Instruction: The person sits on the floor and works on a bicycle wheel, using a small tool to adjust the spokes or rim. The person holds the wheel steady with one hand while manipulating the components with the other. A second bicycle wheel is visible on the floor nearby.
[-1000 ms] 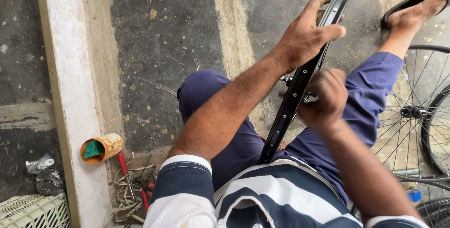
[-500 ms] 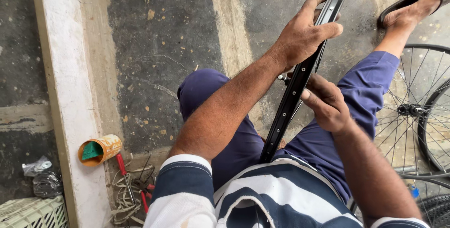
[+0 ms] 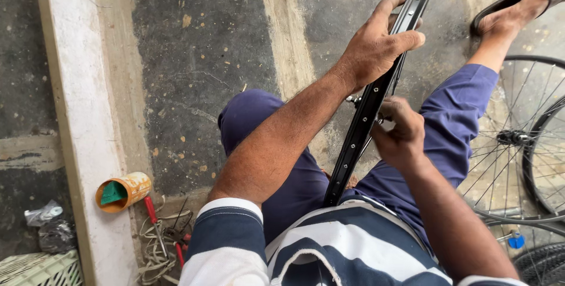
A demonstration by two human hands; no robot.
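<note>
A black bicycle wheel rim point(image 3: 360, 134) stands on edge between my knees, its holed inner face toward me. My left hand point(image 3: 376, 45) grips the rim near its top, fingers wrapped over the edge. Lower down, my right hand point(image 3: 400, 133) is closed at the rim's right side around a small metal part, probably a spoke end; what it pinches is mostly hidden. I sit on the concrete floor in blue trousers point(image 3: 276, 145) and a striped shirt, with a sandalled foot point(image 3: 518, 6) stretched out at the upper right.
Spoked bicycle wheels point(image 3: 524, 145) lie on the floor at the right. At the lower left sit an orange tin point(image 3: 123, 192), red-handled tools point(image 3: 154, 218) among tangled wire, and a pale crate point(image 3: 41, 269). A raised white concrete strip point(image 3: 76, 115) runs down the left side.
My right hand slid a little down the rim and turned, its fingers now closed at the rim's right edge. The left hand kept its grip near the top.
</note>
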